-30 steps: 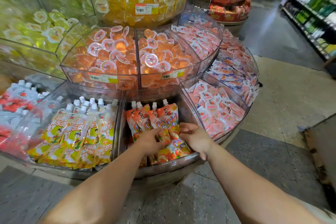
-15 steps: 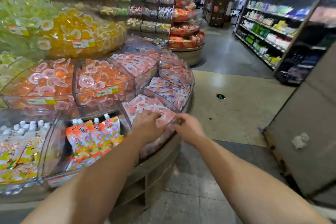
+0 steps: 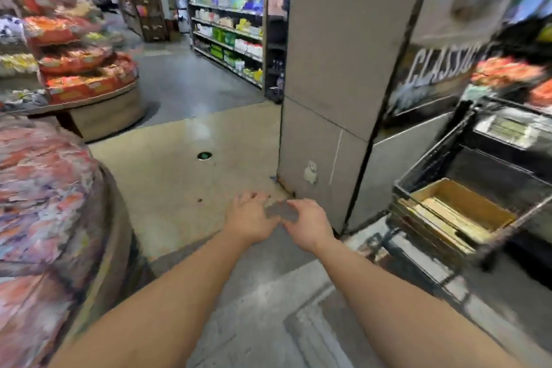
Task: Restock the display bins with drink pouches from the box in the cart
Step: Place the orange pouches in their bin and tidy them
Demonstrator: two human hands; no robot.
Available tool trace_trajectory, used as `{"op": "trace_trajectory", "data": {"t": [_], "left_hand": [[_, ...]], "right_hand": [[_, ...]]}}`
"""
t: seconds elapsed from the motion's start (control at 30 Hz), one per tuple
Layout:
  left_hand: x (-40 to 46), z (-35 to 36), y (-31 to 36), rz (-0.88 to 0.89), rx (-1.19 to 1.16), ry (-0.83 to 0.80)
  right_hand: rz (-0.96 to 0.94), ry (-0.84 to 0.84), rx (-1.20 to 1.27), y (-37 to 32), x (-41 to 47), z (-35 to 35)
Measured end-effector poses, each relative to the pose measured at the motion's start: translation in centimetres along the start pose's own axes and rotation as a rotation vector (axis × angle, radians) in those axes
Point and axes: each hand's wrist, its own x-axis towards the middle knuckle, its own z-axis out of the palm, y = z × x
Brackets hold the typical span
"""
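Floor (image 3: 185,188): beige and grey tiles, running between the displays.
Pillar (image 3: 343,69): grey, upright ahead, just left of the cart.
Display bins (image 3: 44,188): round stand at the left edge, heaped with blurred pink and orange packets.
Cart (image 3: 442,158): black wire, at the right.
Box (image 3: 466,212): open cardboard, sitting inside the cart; its contents are too blurred to tell.
Left hand (image 3: 249,218): held out over the floor, fingers loosely bent, holding nothing.
Right hand (image 3: 307,224): just beside the left, fingers loosely bent, holding nothing.

Single head view, forward and down, over outstretched forearms, blurred.
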Motion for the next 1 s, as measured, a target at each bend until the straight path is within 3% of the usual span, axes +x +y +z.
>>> {"op": "trace_trajectory", "data": {"t": [0.37, 0.57, 0.7, 1.0], "left_hand": [[21.6, 7.7, 16.8, 0.455, -0.009, -0.255], [26.1, 13.2, 27.3, 0.634, -0.062, -0.404], [29.7, 17.6, 32.9, 0.657, -0.077, -0.469], [41.9, 26.3, 42.7, 0.404, -0.073, -0.528]], "right_hand": [[0.533, 0.29, 0.062, 16.5, 9.5, -11.0], [0.822, 0.389, 0.127, 25.4, 8.6, -14.8], [0.961, 0.426, 0.162, 32.4, 9.2, -17.4], [0.984, 0.286, 0.277, 49.5, 17.4, -24.1]]}}
